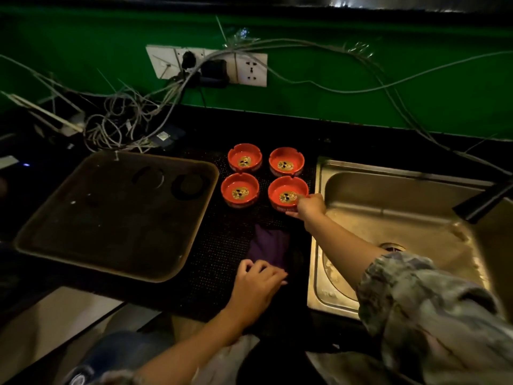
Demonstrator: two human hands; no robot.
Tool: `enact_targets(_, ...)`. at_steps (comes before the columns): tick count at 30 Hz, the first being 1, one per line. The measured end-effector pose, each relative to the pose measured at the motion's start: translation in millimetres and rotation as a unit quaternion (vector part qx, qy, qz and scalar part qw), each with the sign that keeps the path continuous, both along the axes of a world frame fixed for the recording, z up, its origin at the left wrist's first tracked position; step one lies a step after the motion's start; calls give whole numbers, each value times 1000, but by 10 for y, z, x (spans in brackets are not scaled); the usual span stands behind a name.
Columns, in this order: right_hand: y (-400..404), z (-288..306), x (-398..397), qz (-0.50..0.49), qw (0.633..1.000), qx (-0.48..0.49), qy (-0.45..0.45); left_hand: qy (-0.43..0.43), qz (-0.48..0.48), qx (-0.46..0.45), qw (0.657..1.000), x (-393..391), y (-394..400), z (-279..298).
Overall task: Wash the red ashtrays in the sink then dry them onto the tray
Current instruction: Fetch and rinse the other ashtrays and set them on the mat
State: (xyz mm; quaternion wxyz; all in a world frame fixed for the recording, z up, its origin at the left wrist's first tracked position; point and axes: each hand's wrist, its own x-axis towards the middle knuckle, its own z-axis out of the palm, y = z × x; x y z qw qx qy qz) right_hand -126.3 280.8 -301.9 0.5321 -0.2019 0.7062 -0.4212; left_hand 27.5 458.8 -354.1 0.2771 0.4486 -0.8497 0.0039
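Several red ashtrays with a skull print sit in a square group on a black dotted mat between the tray and the sink. My right hand (310, 207) grips the right rim of the near-right ashtray (283, 193), which still rests on the mat. The near-left ashtray (240, 189) and the two far ones (244, 157) (286, 161) stand untouched. My left hand (256, 287) rests with curled fingers on the near end of a dark purple cloth (268, 244). The brown tray (116, 215) lies at the left. The steel sink (402, 218) is at the right.
A black faucet spout (483, 201) reaches over the sink from the right. The drain (392, 247) shows beside my right forearm. Tangled cables (125, 120) and a socket strip (206, 65) hang on the green wall behind. The counter edge runs just below my left hand.
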Motion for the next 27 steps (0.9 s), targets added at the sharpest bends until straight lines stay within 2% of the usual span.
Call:
enact_targets(4, 0, -27, 17, 27, 995, 8, 93, -26, -31, 15, 999, -24, 223, -25)
enact_targets(8, 33, -37, -57, 68, 977, 24, 201, -57, -56, 72, 994, -10, 189, 33)
enact_targets(11, 88, 106, -169, 102, 968, 6, 229, -15, -67, 106, 992, -66, -23, 159)
enact_targets(15, 173, 449, -476, 138, 951, -69, 270, 69, -80, 154, 982, -386, -543, 414)
enact_targets(20, 278, 966, -1178, 163, 894, -186, 375, 72, -108, 160, 978, -1147, -1367, 995)
enact_targets(23, 264, 1293, -1728, 154, 852, -242, 438, 32, -128, 113, 985, -1685, -1866, 1444)
enact_targets(27, 151, 1708, -2506, 151, 795, -264, 525, 23, -130, 34, 991, -2452, -2297, 2105)
